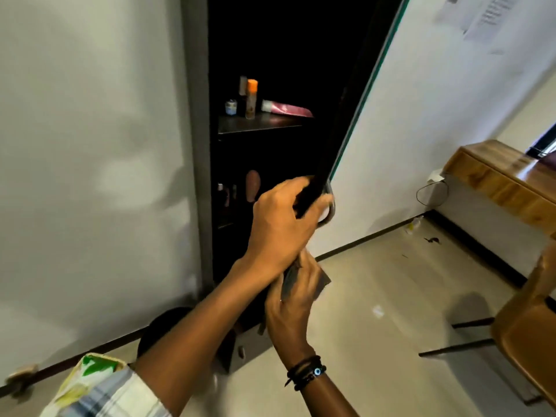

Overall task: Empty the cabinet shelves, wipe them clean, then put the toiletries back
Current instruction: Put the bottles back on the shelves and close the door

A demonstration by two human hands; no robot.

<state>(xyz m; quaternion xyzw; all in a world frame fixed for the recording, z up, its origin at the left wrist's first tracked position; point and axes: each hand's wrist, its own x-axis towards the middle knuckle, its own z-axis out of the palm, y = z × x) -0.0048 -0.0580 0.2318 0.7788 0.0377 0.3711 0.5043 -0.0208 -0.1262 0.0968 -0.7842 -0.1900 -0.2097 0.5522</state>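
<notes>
left hand (pixel 278 224) grips door (pixel 341 127) | right hand (pixel 296 302) holds cloth (pixel 321 282) | toiletries (pixel 251 99) above hands

A lived-in room of a home or lodging, not a workplace. A tall cabinet (pixel 195 115) stands against a plain white wall, its door (pixel 355 109) open. One dark shelf (pixel 258 125) inside holds toiletries — an orange-capped spray can (pixel 251 99), a small jar (pixel 231 107) and a pink tube (pixel 285 109) lying flat. Right of the cabinet, a wooden bench (pixel 496 176) lines the wall, with a wooden chair (pixel 526 332) nearby — papers (pixel 487 16) hang on the wall above, over a pale glossy floor (pixel 376 281).
</notes>
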